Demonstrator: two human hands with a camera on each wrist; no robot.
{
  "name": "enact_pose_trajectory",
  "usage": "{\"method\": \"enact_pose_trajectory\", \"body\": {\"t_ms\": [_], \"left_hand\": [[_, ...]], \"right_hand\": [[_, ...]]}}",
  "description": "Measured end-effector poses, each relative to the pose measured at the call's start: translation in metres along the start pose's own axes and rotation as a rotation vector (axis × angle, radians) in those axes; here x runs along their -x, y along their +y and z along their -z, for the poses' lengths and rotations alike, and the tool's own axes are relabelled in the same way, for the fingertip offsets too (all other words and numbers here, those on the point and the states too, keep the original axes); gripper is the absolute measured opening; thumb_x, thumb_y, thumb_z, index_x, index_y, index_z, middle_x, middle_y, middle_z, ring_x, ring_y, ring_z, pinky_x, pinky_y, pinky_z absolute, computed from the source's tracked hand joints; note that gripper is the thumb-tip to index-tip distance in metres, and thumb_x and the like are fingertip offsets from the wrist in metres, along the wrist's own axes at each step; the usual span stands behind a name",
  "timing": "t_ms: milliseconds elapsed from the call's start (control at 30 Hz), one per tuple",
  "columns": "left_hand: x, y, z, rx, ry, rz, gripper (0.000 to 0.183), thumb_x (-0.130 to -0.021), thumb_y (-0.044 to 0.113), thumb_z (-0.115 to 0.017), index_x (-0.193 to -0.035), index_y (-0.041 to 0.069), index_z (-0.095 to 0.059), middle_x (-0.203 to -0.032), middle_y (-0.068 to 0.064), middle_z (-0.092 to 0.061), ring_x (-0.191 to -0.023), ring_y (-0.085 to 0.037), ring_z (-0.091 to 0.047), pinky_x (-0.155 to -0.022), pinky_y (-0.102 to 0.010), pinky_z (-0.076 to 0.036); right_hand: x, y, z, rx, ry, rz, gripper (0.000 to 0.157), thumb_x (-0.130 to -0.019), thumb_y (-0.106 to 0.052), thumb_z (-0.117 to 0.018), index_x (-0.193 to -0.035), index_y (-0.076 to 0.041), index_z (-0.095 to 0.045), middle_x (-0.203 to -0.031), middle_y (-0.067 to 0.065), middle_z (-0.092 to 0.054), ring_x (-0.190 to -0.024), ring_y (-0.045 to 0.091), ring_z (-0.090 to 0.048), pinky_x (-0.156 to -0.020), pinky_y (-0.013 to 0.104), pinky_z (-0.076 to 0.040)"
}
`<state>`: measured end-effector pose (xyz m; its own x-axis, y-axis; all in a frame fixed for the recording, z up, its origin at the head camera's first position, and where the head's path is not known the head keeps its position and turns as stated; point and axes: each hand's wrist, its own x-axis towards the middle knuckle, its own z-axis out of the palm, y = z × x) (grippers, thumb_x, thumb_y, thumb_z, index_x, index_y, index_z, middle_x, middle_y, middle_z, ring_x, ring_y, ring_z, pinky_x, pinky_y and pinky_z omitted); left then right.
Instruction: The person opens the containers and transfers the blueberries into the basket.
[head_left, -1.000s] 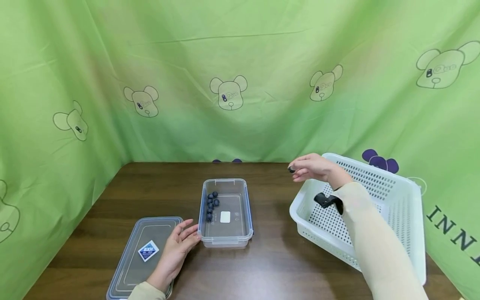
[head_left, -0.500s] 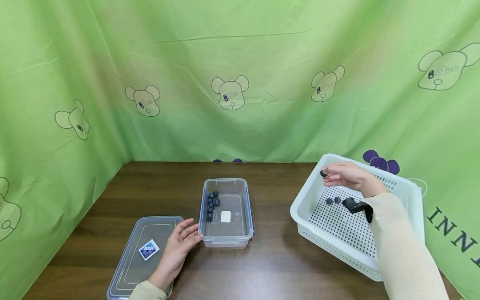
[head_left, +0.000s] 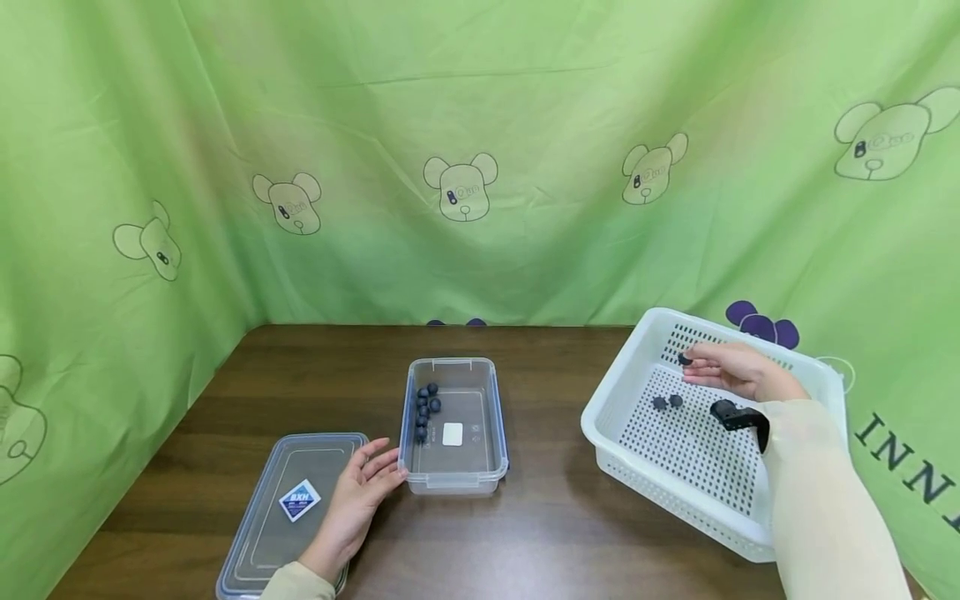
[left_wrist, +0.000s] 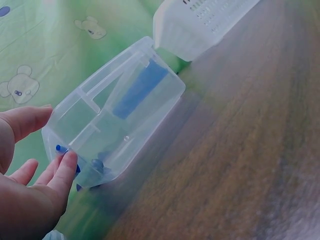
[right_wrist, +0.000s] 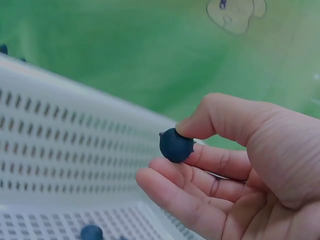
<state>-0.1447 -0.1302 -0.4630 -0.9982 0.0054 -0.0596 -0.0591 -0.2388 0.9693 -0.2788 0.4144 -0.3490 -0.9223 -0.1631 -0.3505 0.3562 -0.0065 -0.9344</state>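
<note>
My right hand (head_left: 738,371) is inside the white perforated basket (head_left: 693,467), pinching a dark blueberry (right_wrist: 176,145) between thumb and fingers. Two more blueberries lie on the basket's floor, one of them a round blueberry (right_wrist: 92,233) in the right wrist view. With fingers loosely extended, my left hand (head_left: 356,496) touches the near left side of a clear plastic container (head_left: 452,481). Several blueberries (head_left: 435,405) sit along the left side of that container, which has no lid on it.
A clear lid (head_left: 258,542) with blue edging and a diamond label lies at the left, partly under my left forearm. The brown wooden table (head_left: 540,533) backs onto a green curtain (head_left: 360,275) with bear faces.
My right hand has moved right from the basket's left rim and down into it, still pinching the blueberry. Two blueberries on the basket floor have come into sight. My left hand stays put.
</note>
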Motion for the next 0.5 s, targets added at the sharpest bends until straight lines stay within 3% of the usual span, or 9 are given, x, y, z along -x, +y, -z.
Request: {"method": "enact_pose_trajectory", "body": {"t_ms": [267, 367, 500], "left_hand": [[-0.001, -0.002, -0.001, -0.004, 0.003, 0.000, 0.061, -0.088, -0.007, -0.065, -0.140, -0.010, -0.033, -0.123, -0.020, -0.059, -0.100, -0.013, -0.061, -0.085, -0.022, -0.052], [0.000, -0.002, -0.001, -0.003, 0.000, -0.004, 0.061, -0.088, -0.007, -0.065, -0.140, -0.010, -0.033, -0.122, -0.019, -0.060, -0.099, -0.012, -0.061, -0.085, -0.022, -0.052], [0.001, -0.002, -0.001, -0.005, -0.002, -0.004, 0.061, -0.088, -0.008, -0.065, -0.140, -0.011, -0.033, -0.122, -0.019, -0.060, -0.099, -0.012, -0.061, -0.085, -0.022, -0.052]], "right_hand": [[0.005, 0.019, 0.025, -0.113, -0.086, -0.069, 0.028, -0.103, -0.002, -0.042, -0.091, -0.003, -0.067, -0.088, 0.013, -0.071, -0.083, 0.022, -0.072, -0.084, 0.031, -0.056], [0.005, 0.024, 0.029, -0.080, -0.108, -0.111, 0.027, -0.102, 0.000, -0.044, -0.090, -0.002, -0.068, -0.089, 0.013, -0.072, -0.084, 0.021, -0.072, -0.086, 0.030, -0.056], [0.004, 0.031, 0.031, -0.013, -0.060, -0.170, 0.023, -0.100, 0.002, -0.048, -0.089, 0.000, -0.068, -0.085, 0.014, -0.072, -0.082, 0.021, -0.073, -0.085, 0.030, -0.055]]}}
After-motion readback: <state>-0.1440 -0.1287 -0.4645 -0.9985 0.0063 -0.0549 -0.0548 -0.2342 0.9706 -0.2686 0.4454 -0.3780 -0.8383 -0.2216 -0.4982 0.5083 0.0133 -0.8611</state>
